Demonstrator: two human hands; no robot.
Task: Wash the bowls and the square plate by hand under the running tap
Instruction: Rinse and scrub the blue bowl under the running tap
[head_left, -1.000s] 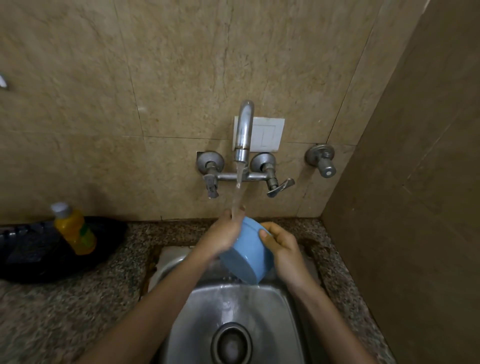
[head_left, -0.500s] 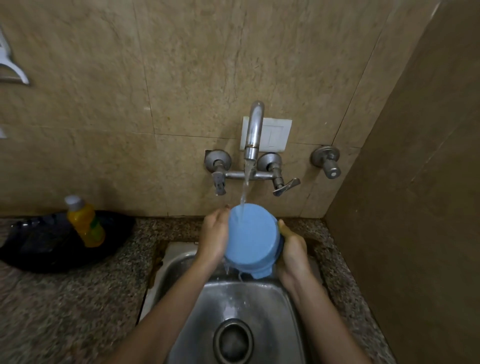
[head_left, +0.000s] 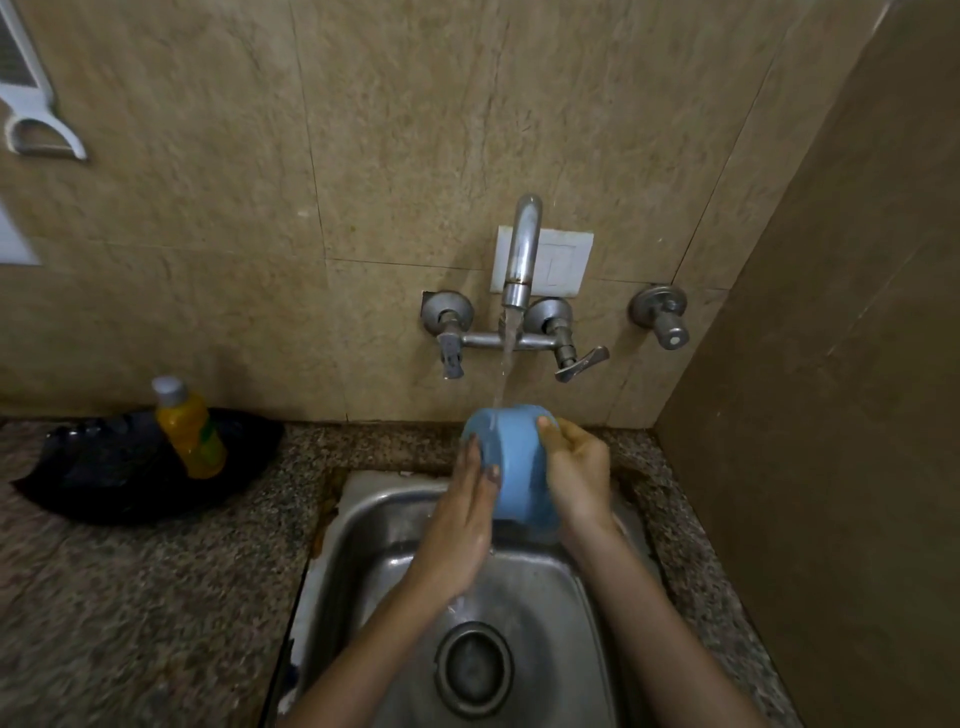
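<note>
i see the blue bowl (head_left: 514, 467) held under the tap (head_left: 522, 249) above the sink (head_left: 363, 525), right hand (head_left: 576, 475) fingers wrapped round it, left hand (head_left: 460, 525) fingers straight, pressed flat on its side

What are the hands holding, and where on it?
The blue bowl. The right hand grips its right side, thumb on the outer wall; the left hand presses straight fingers against its left side.

Home kitchen wash area: steel sink (head_left: 363, 525) at lower centre, wall tap (head_left: 522, 254) running above, speckled granite counter (head_left: 130, 597), beige wall tiles (head_left: 208, 208), yellow bottle (head_left: 189, 428) at left.
</note>
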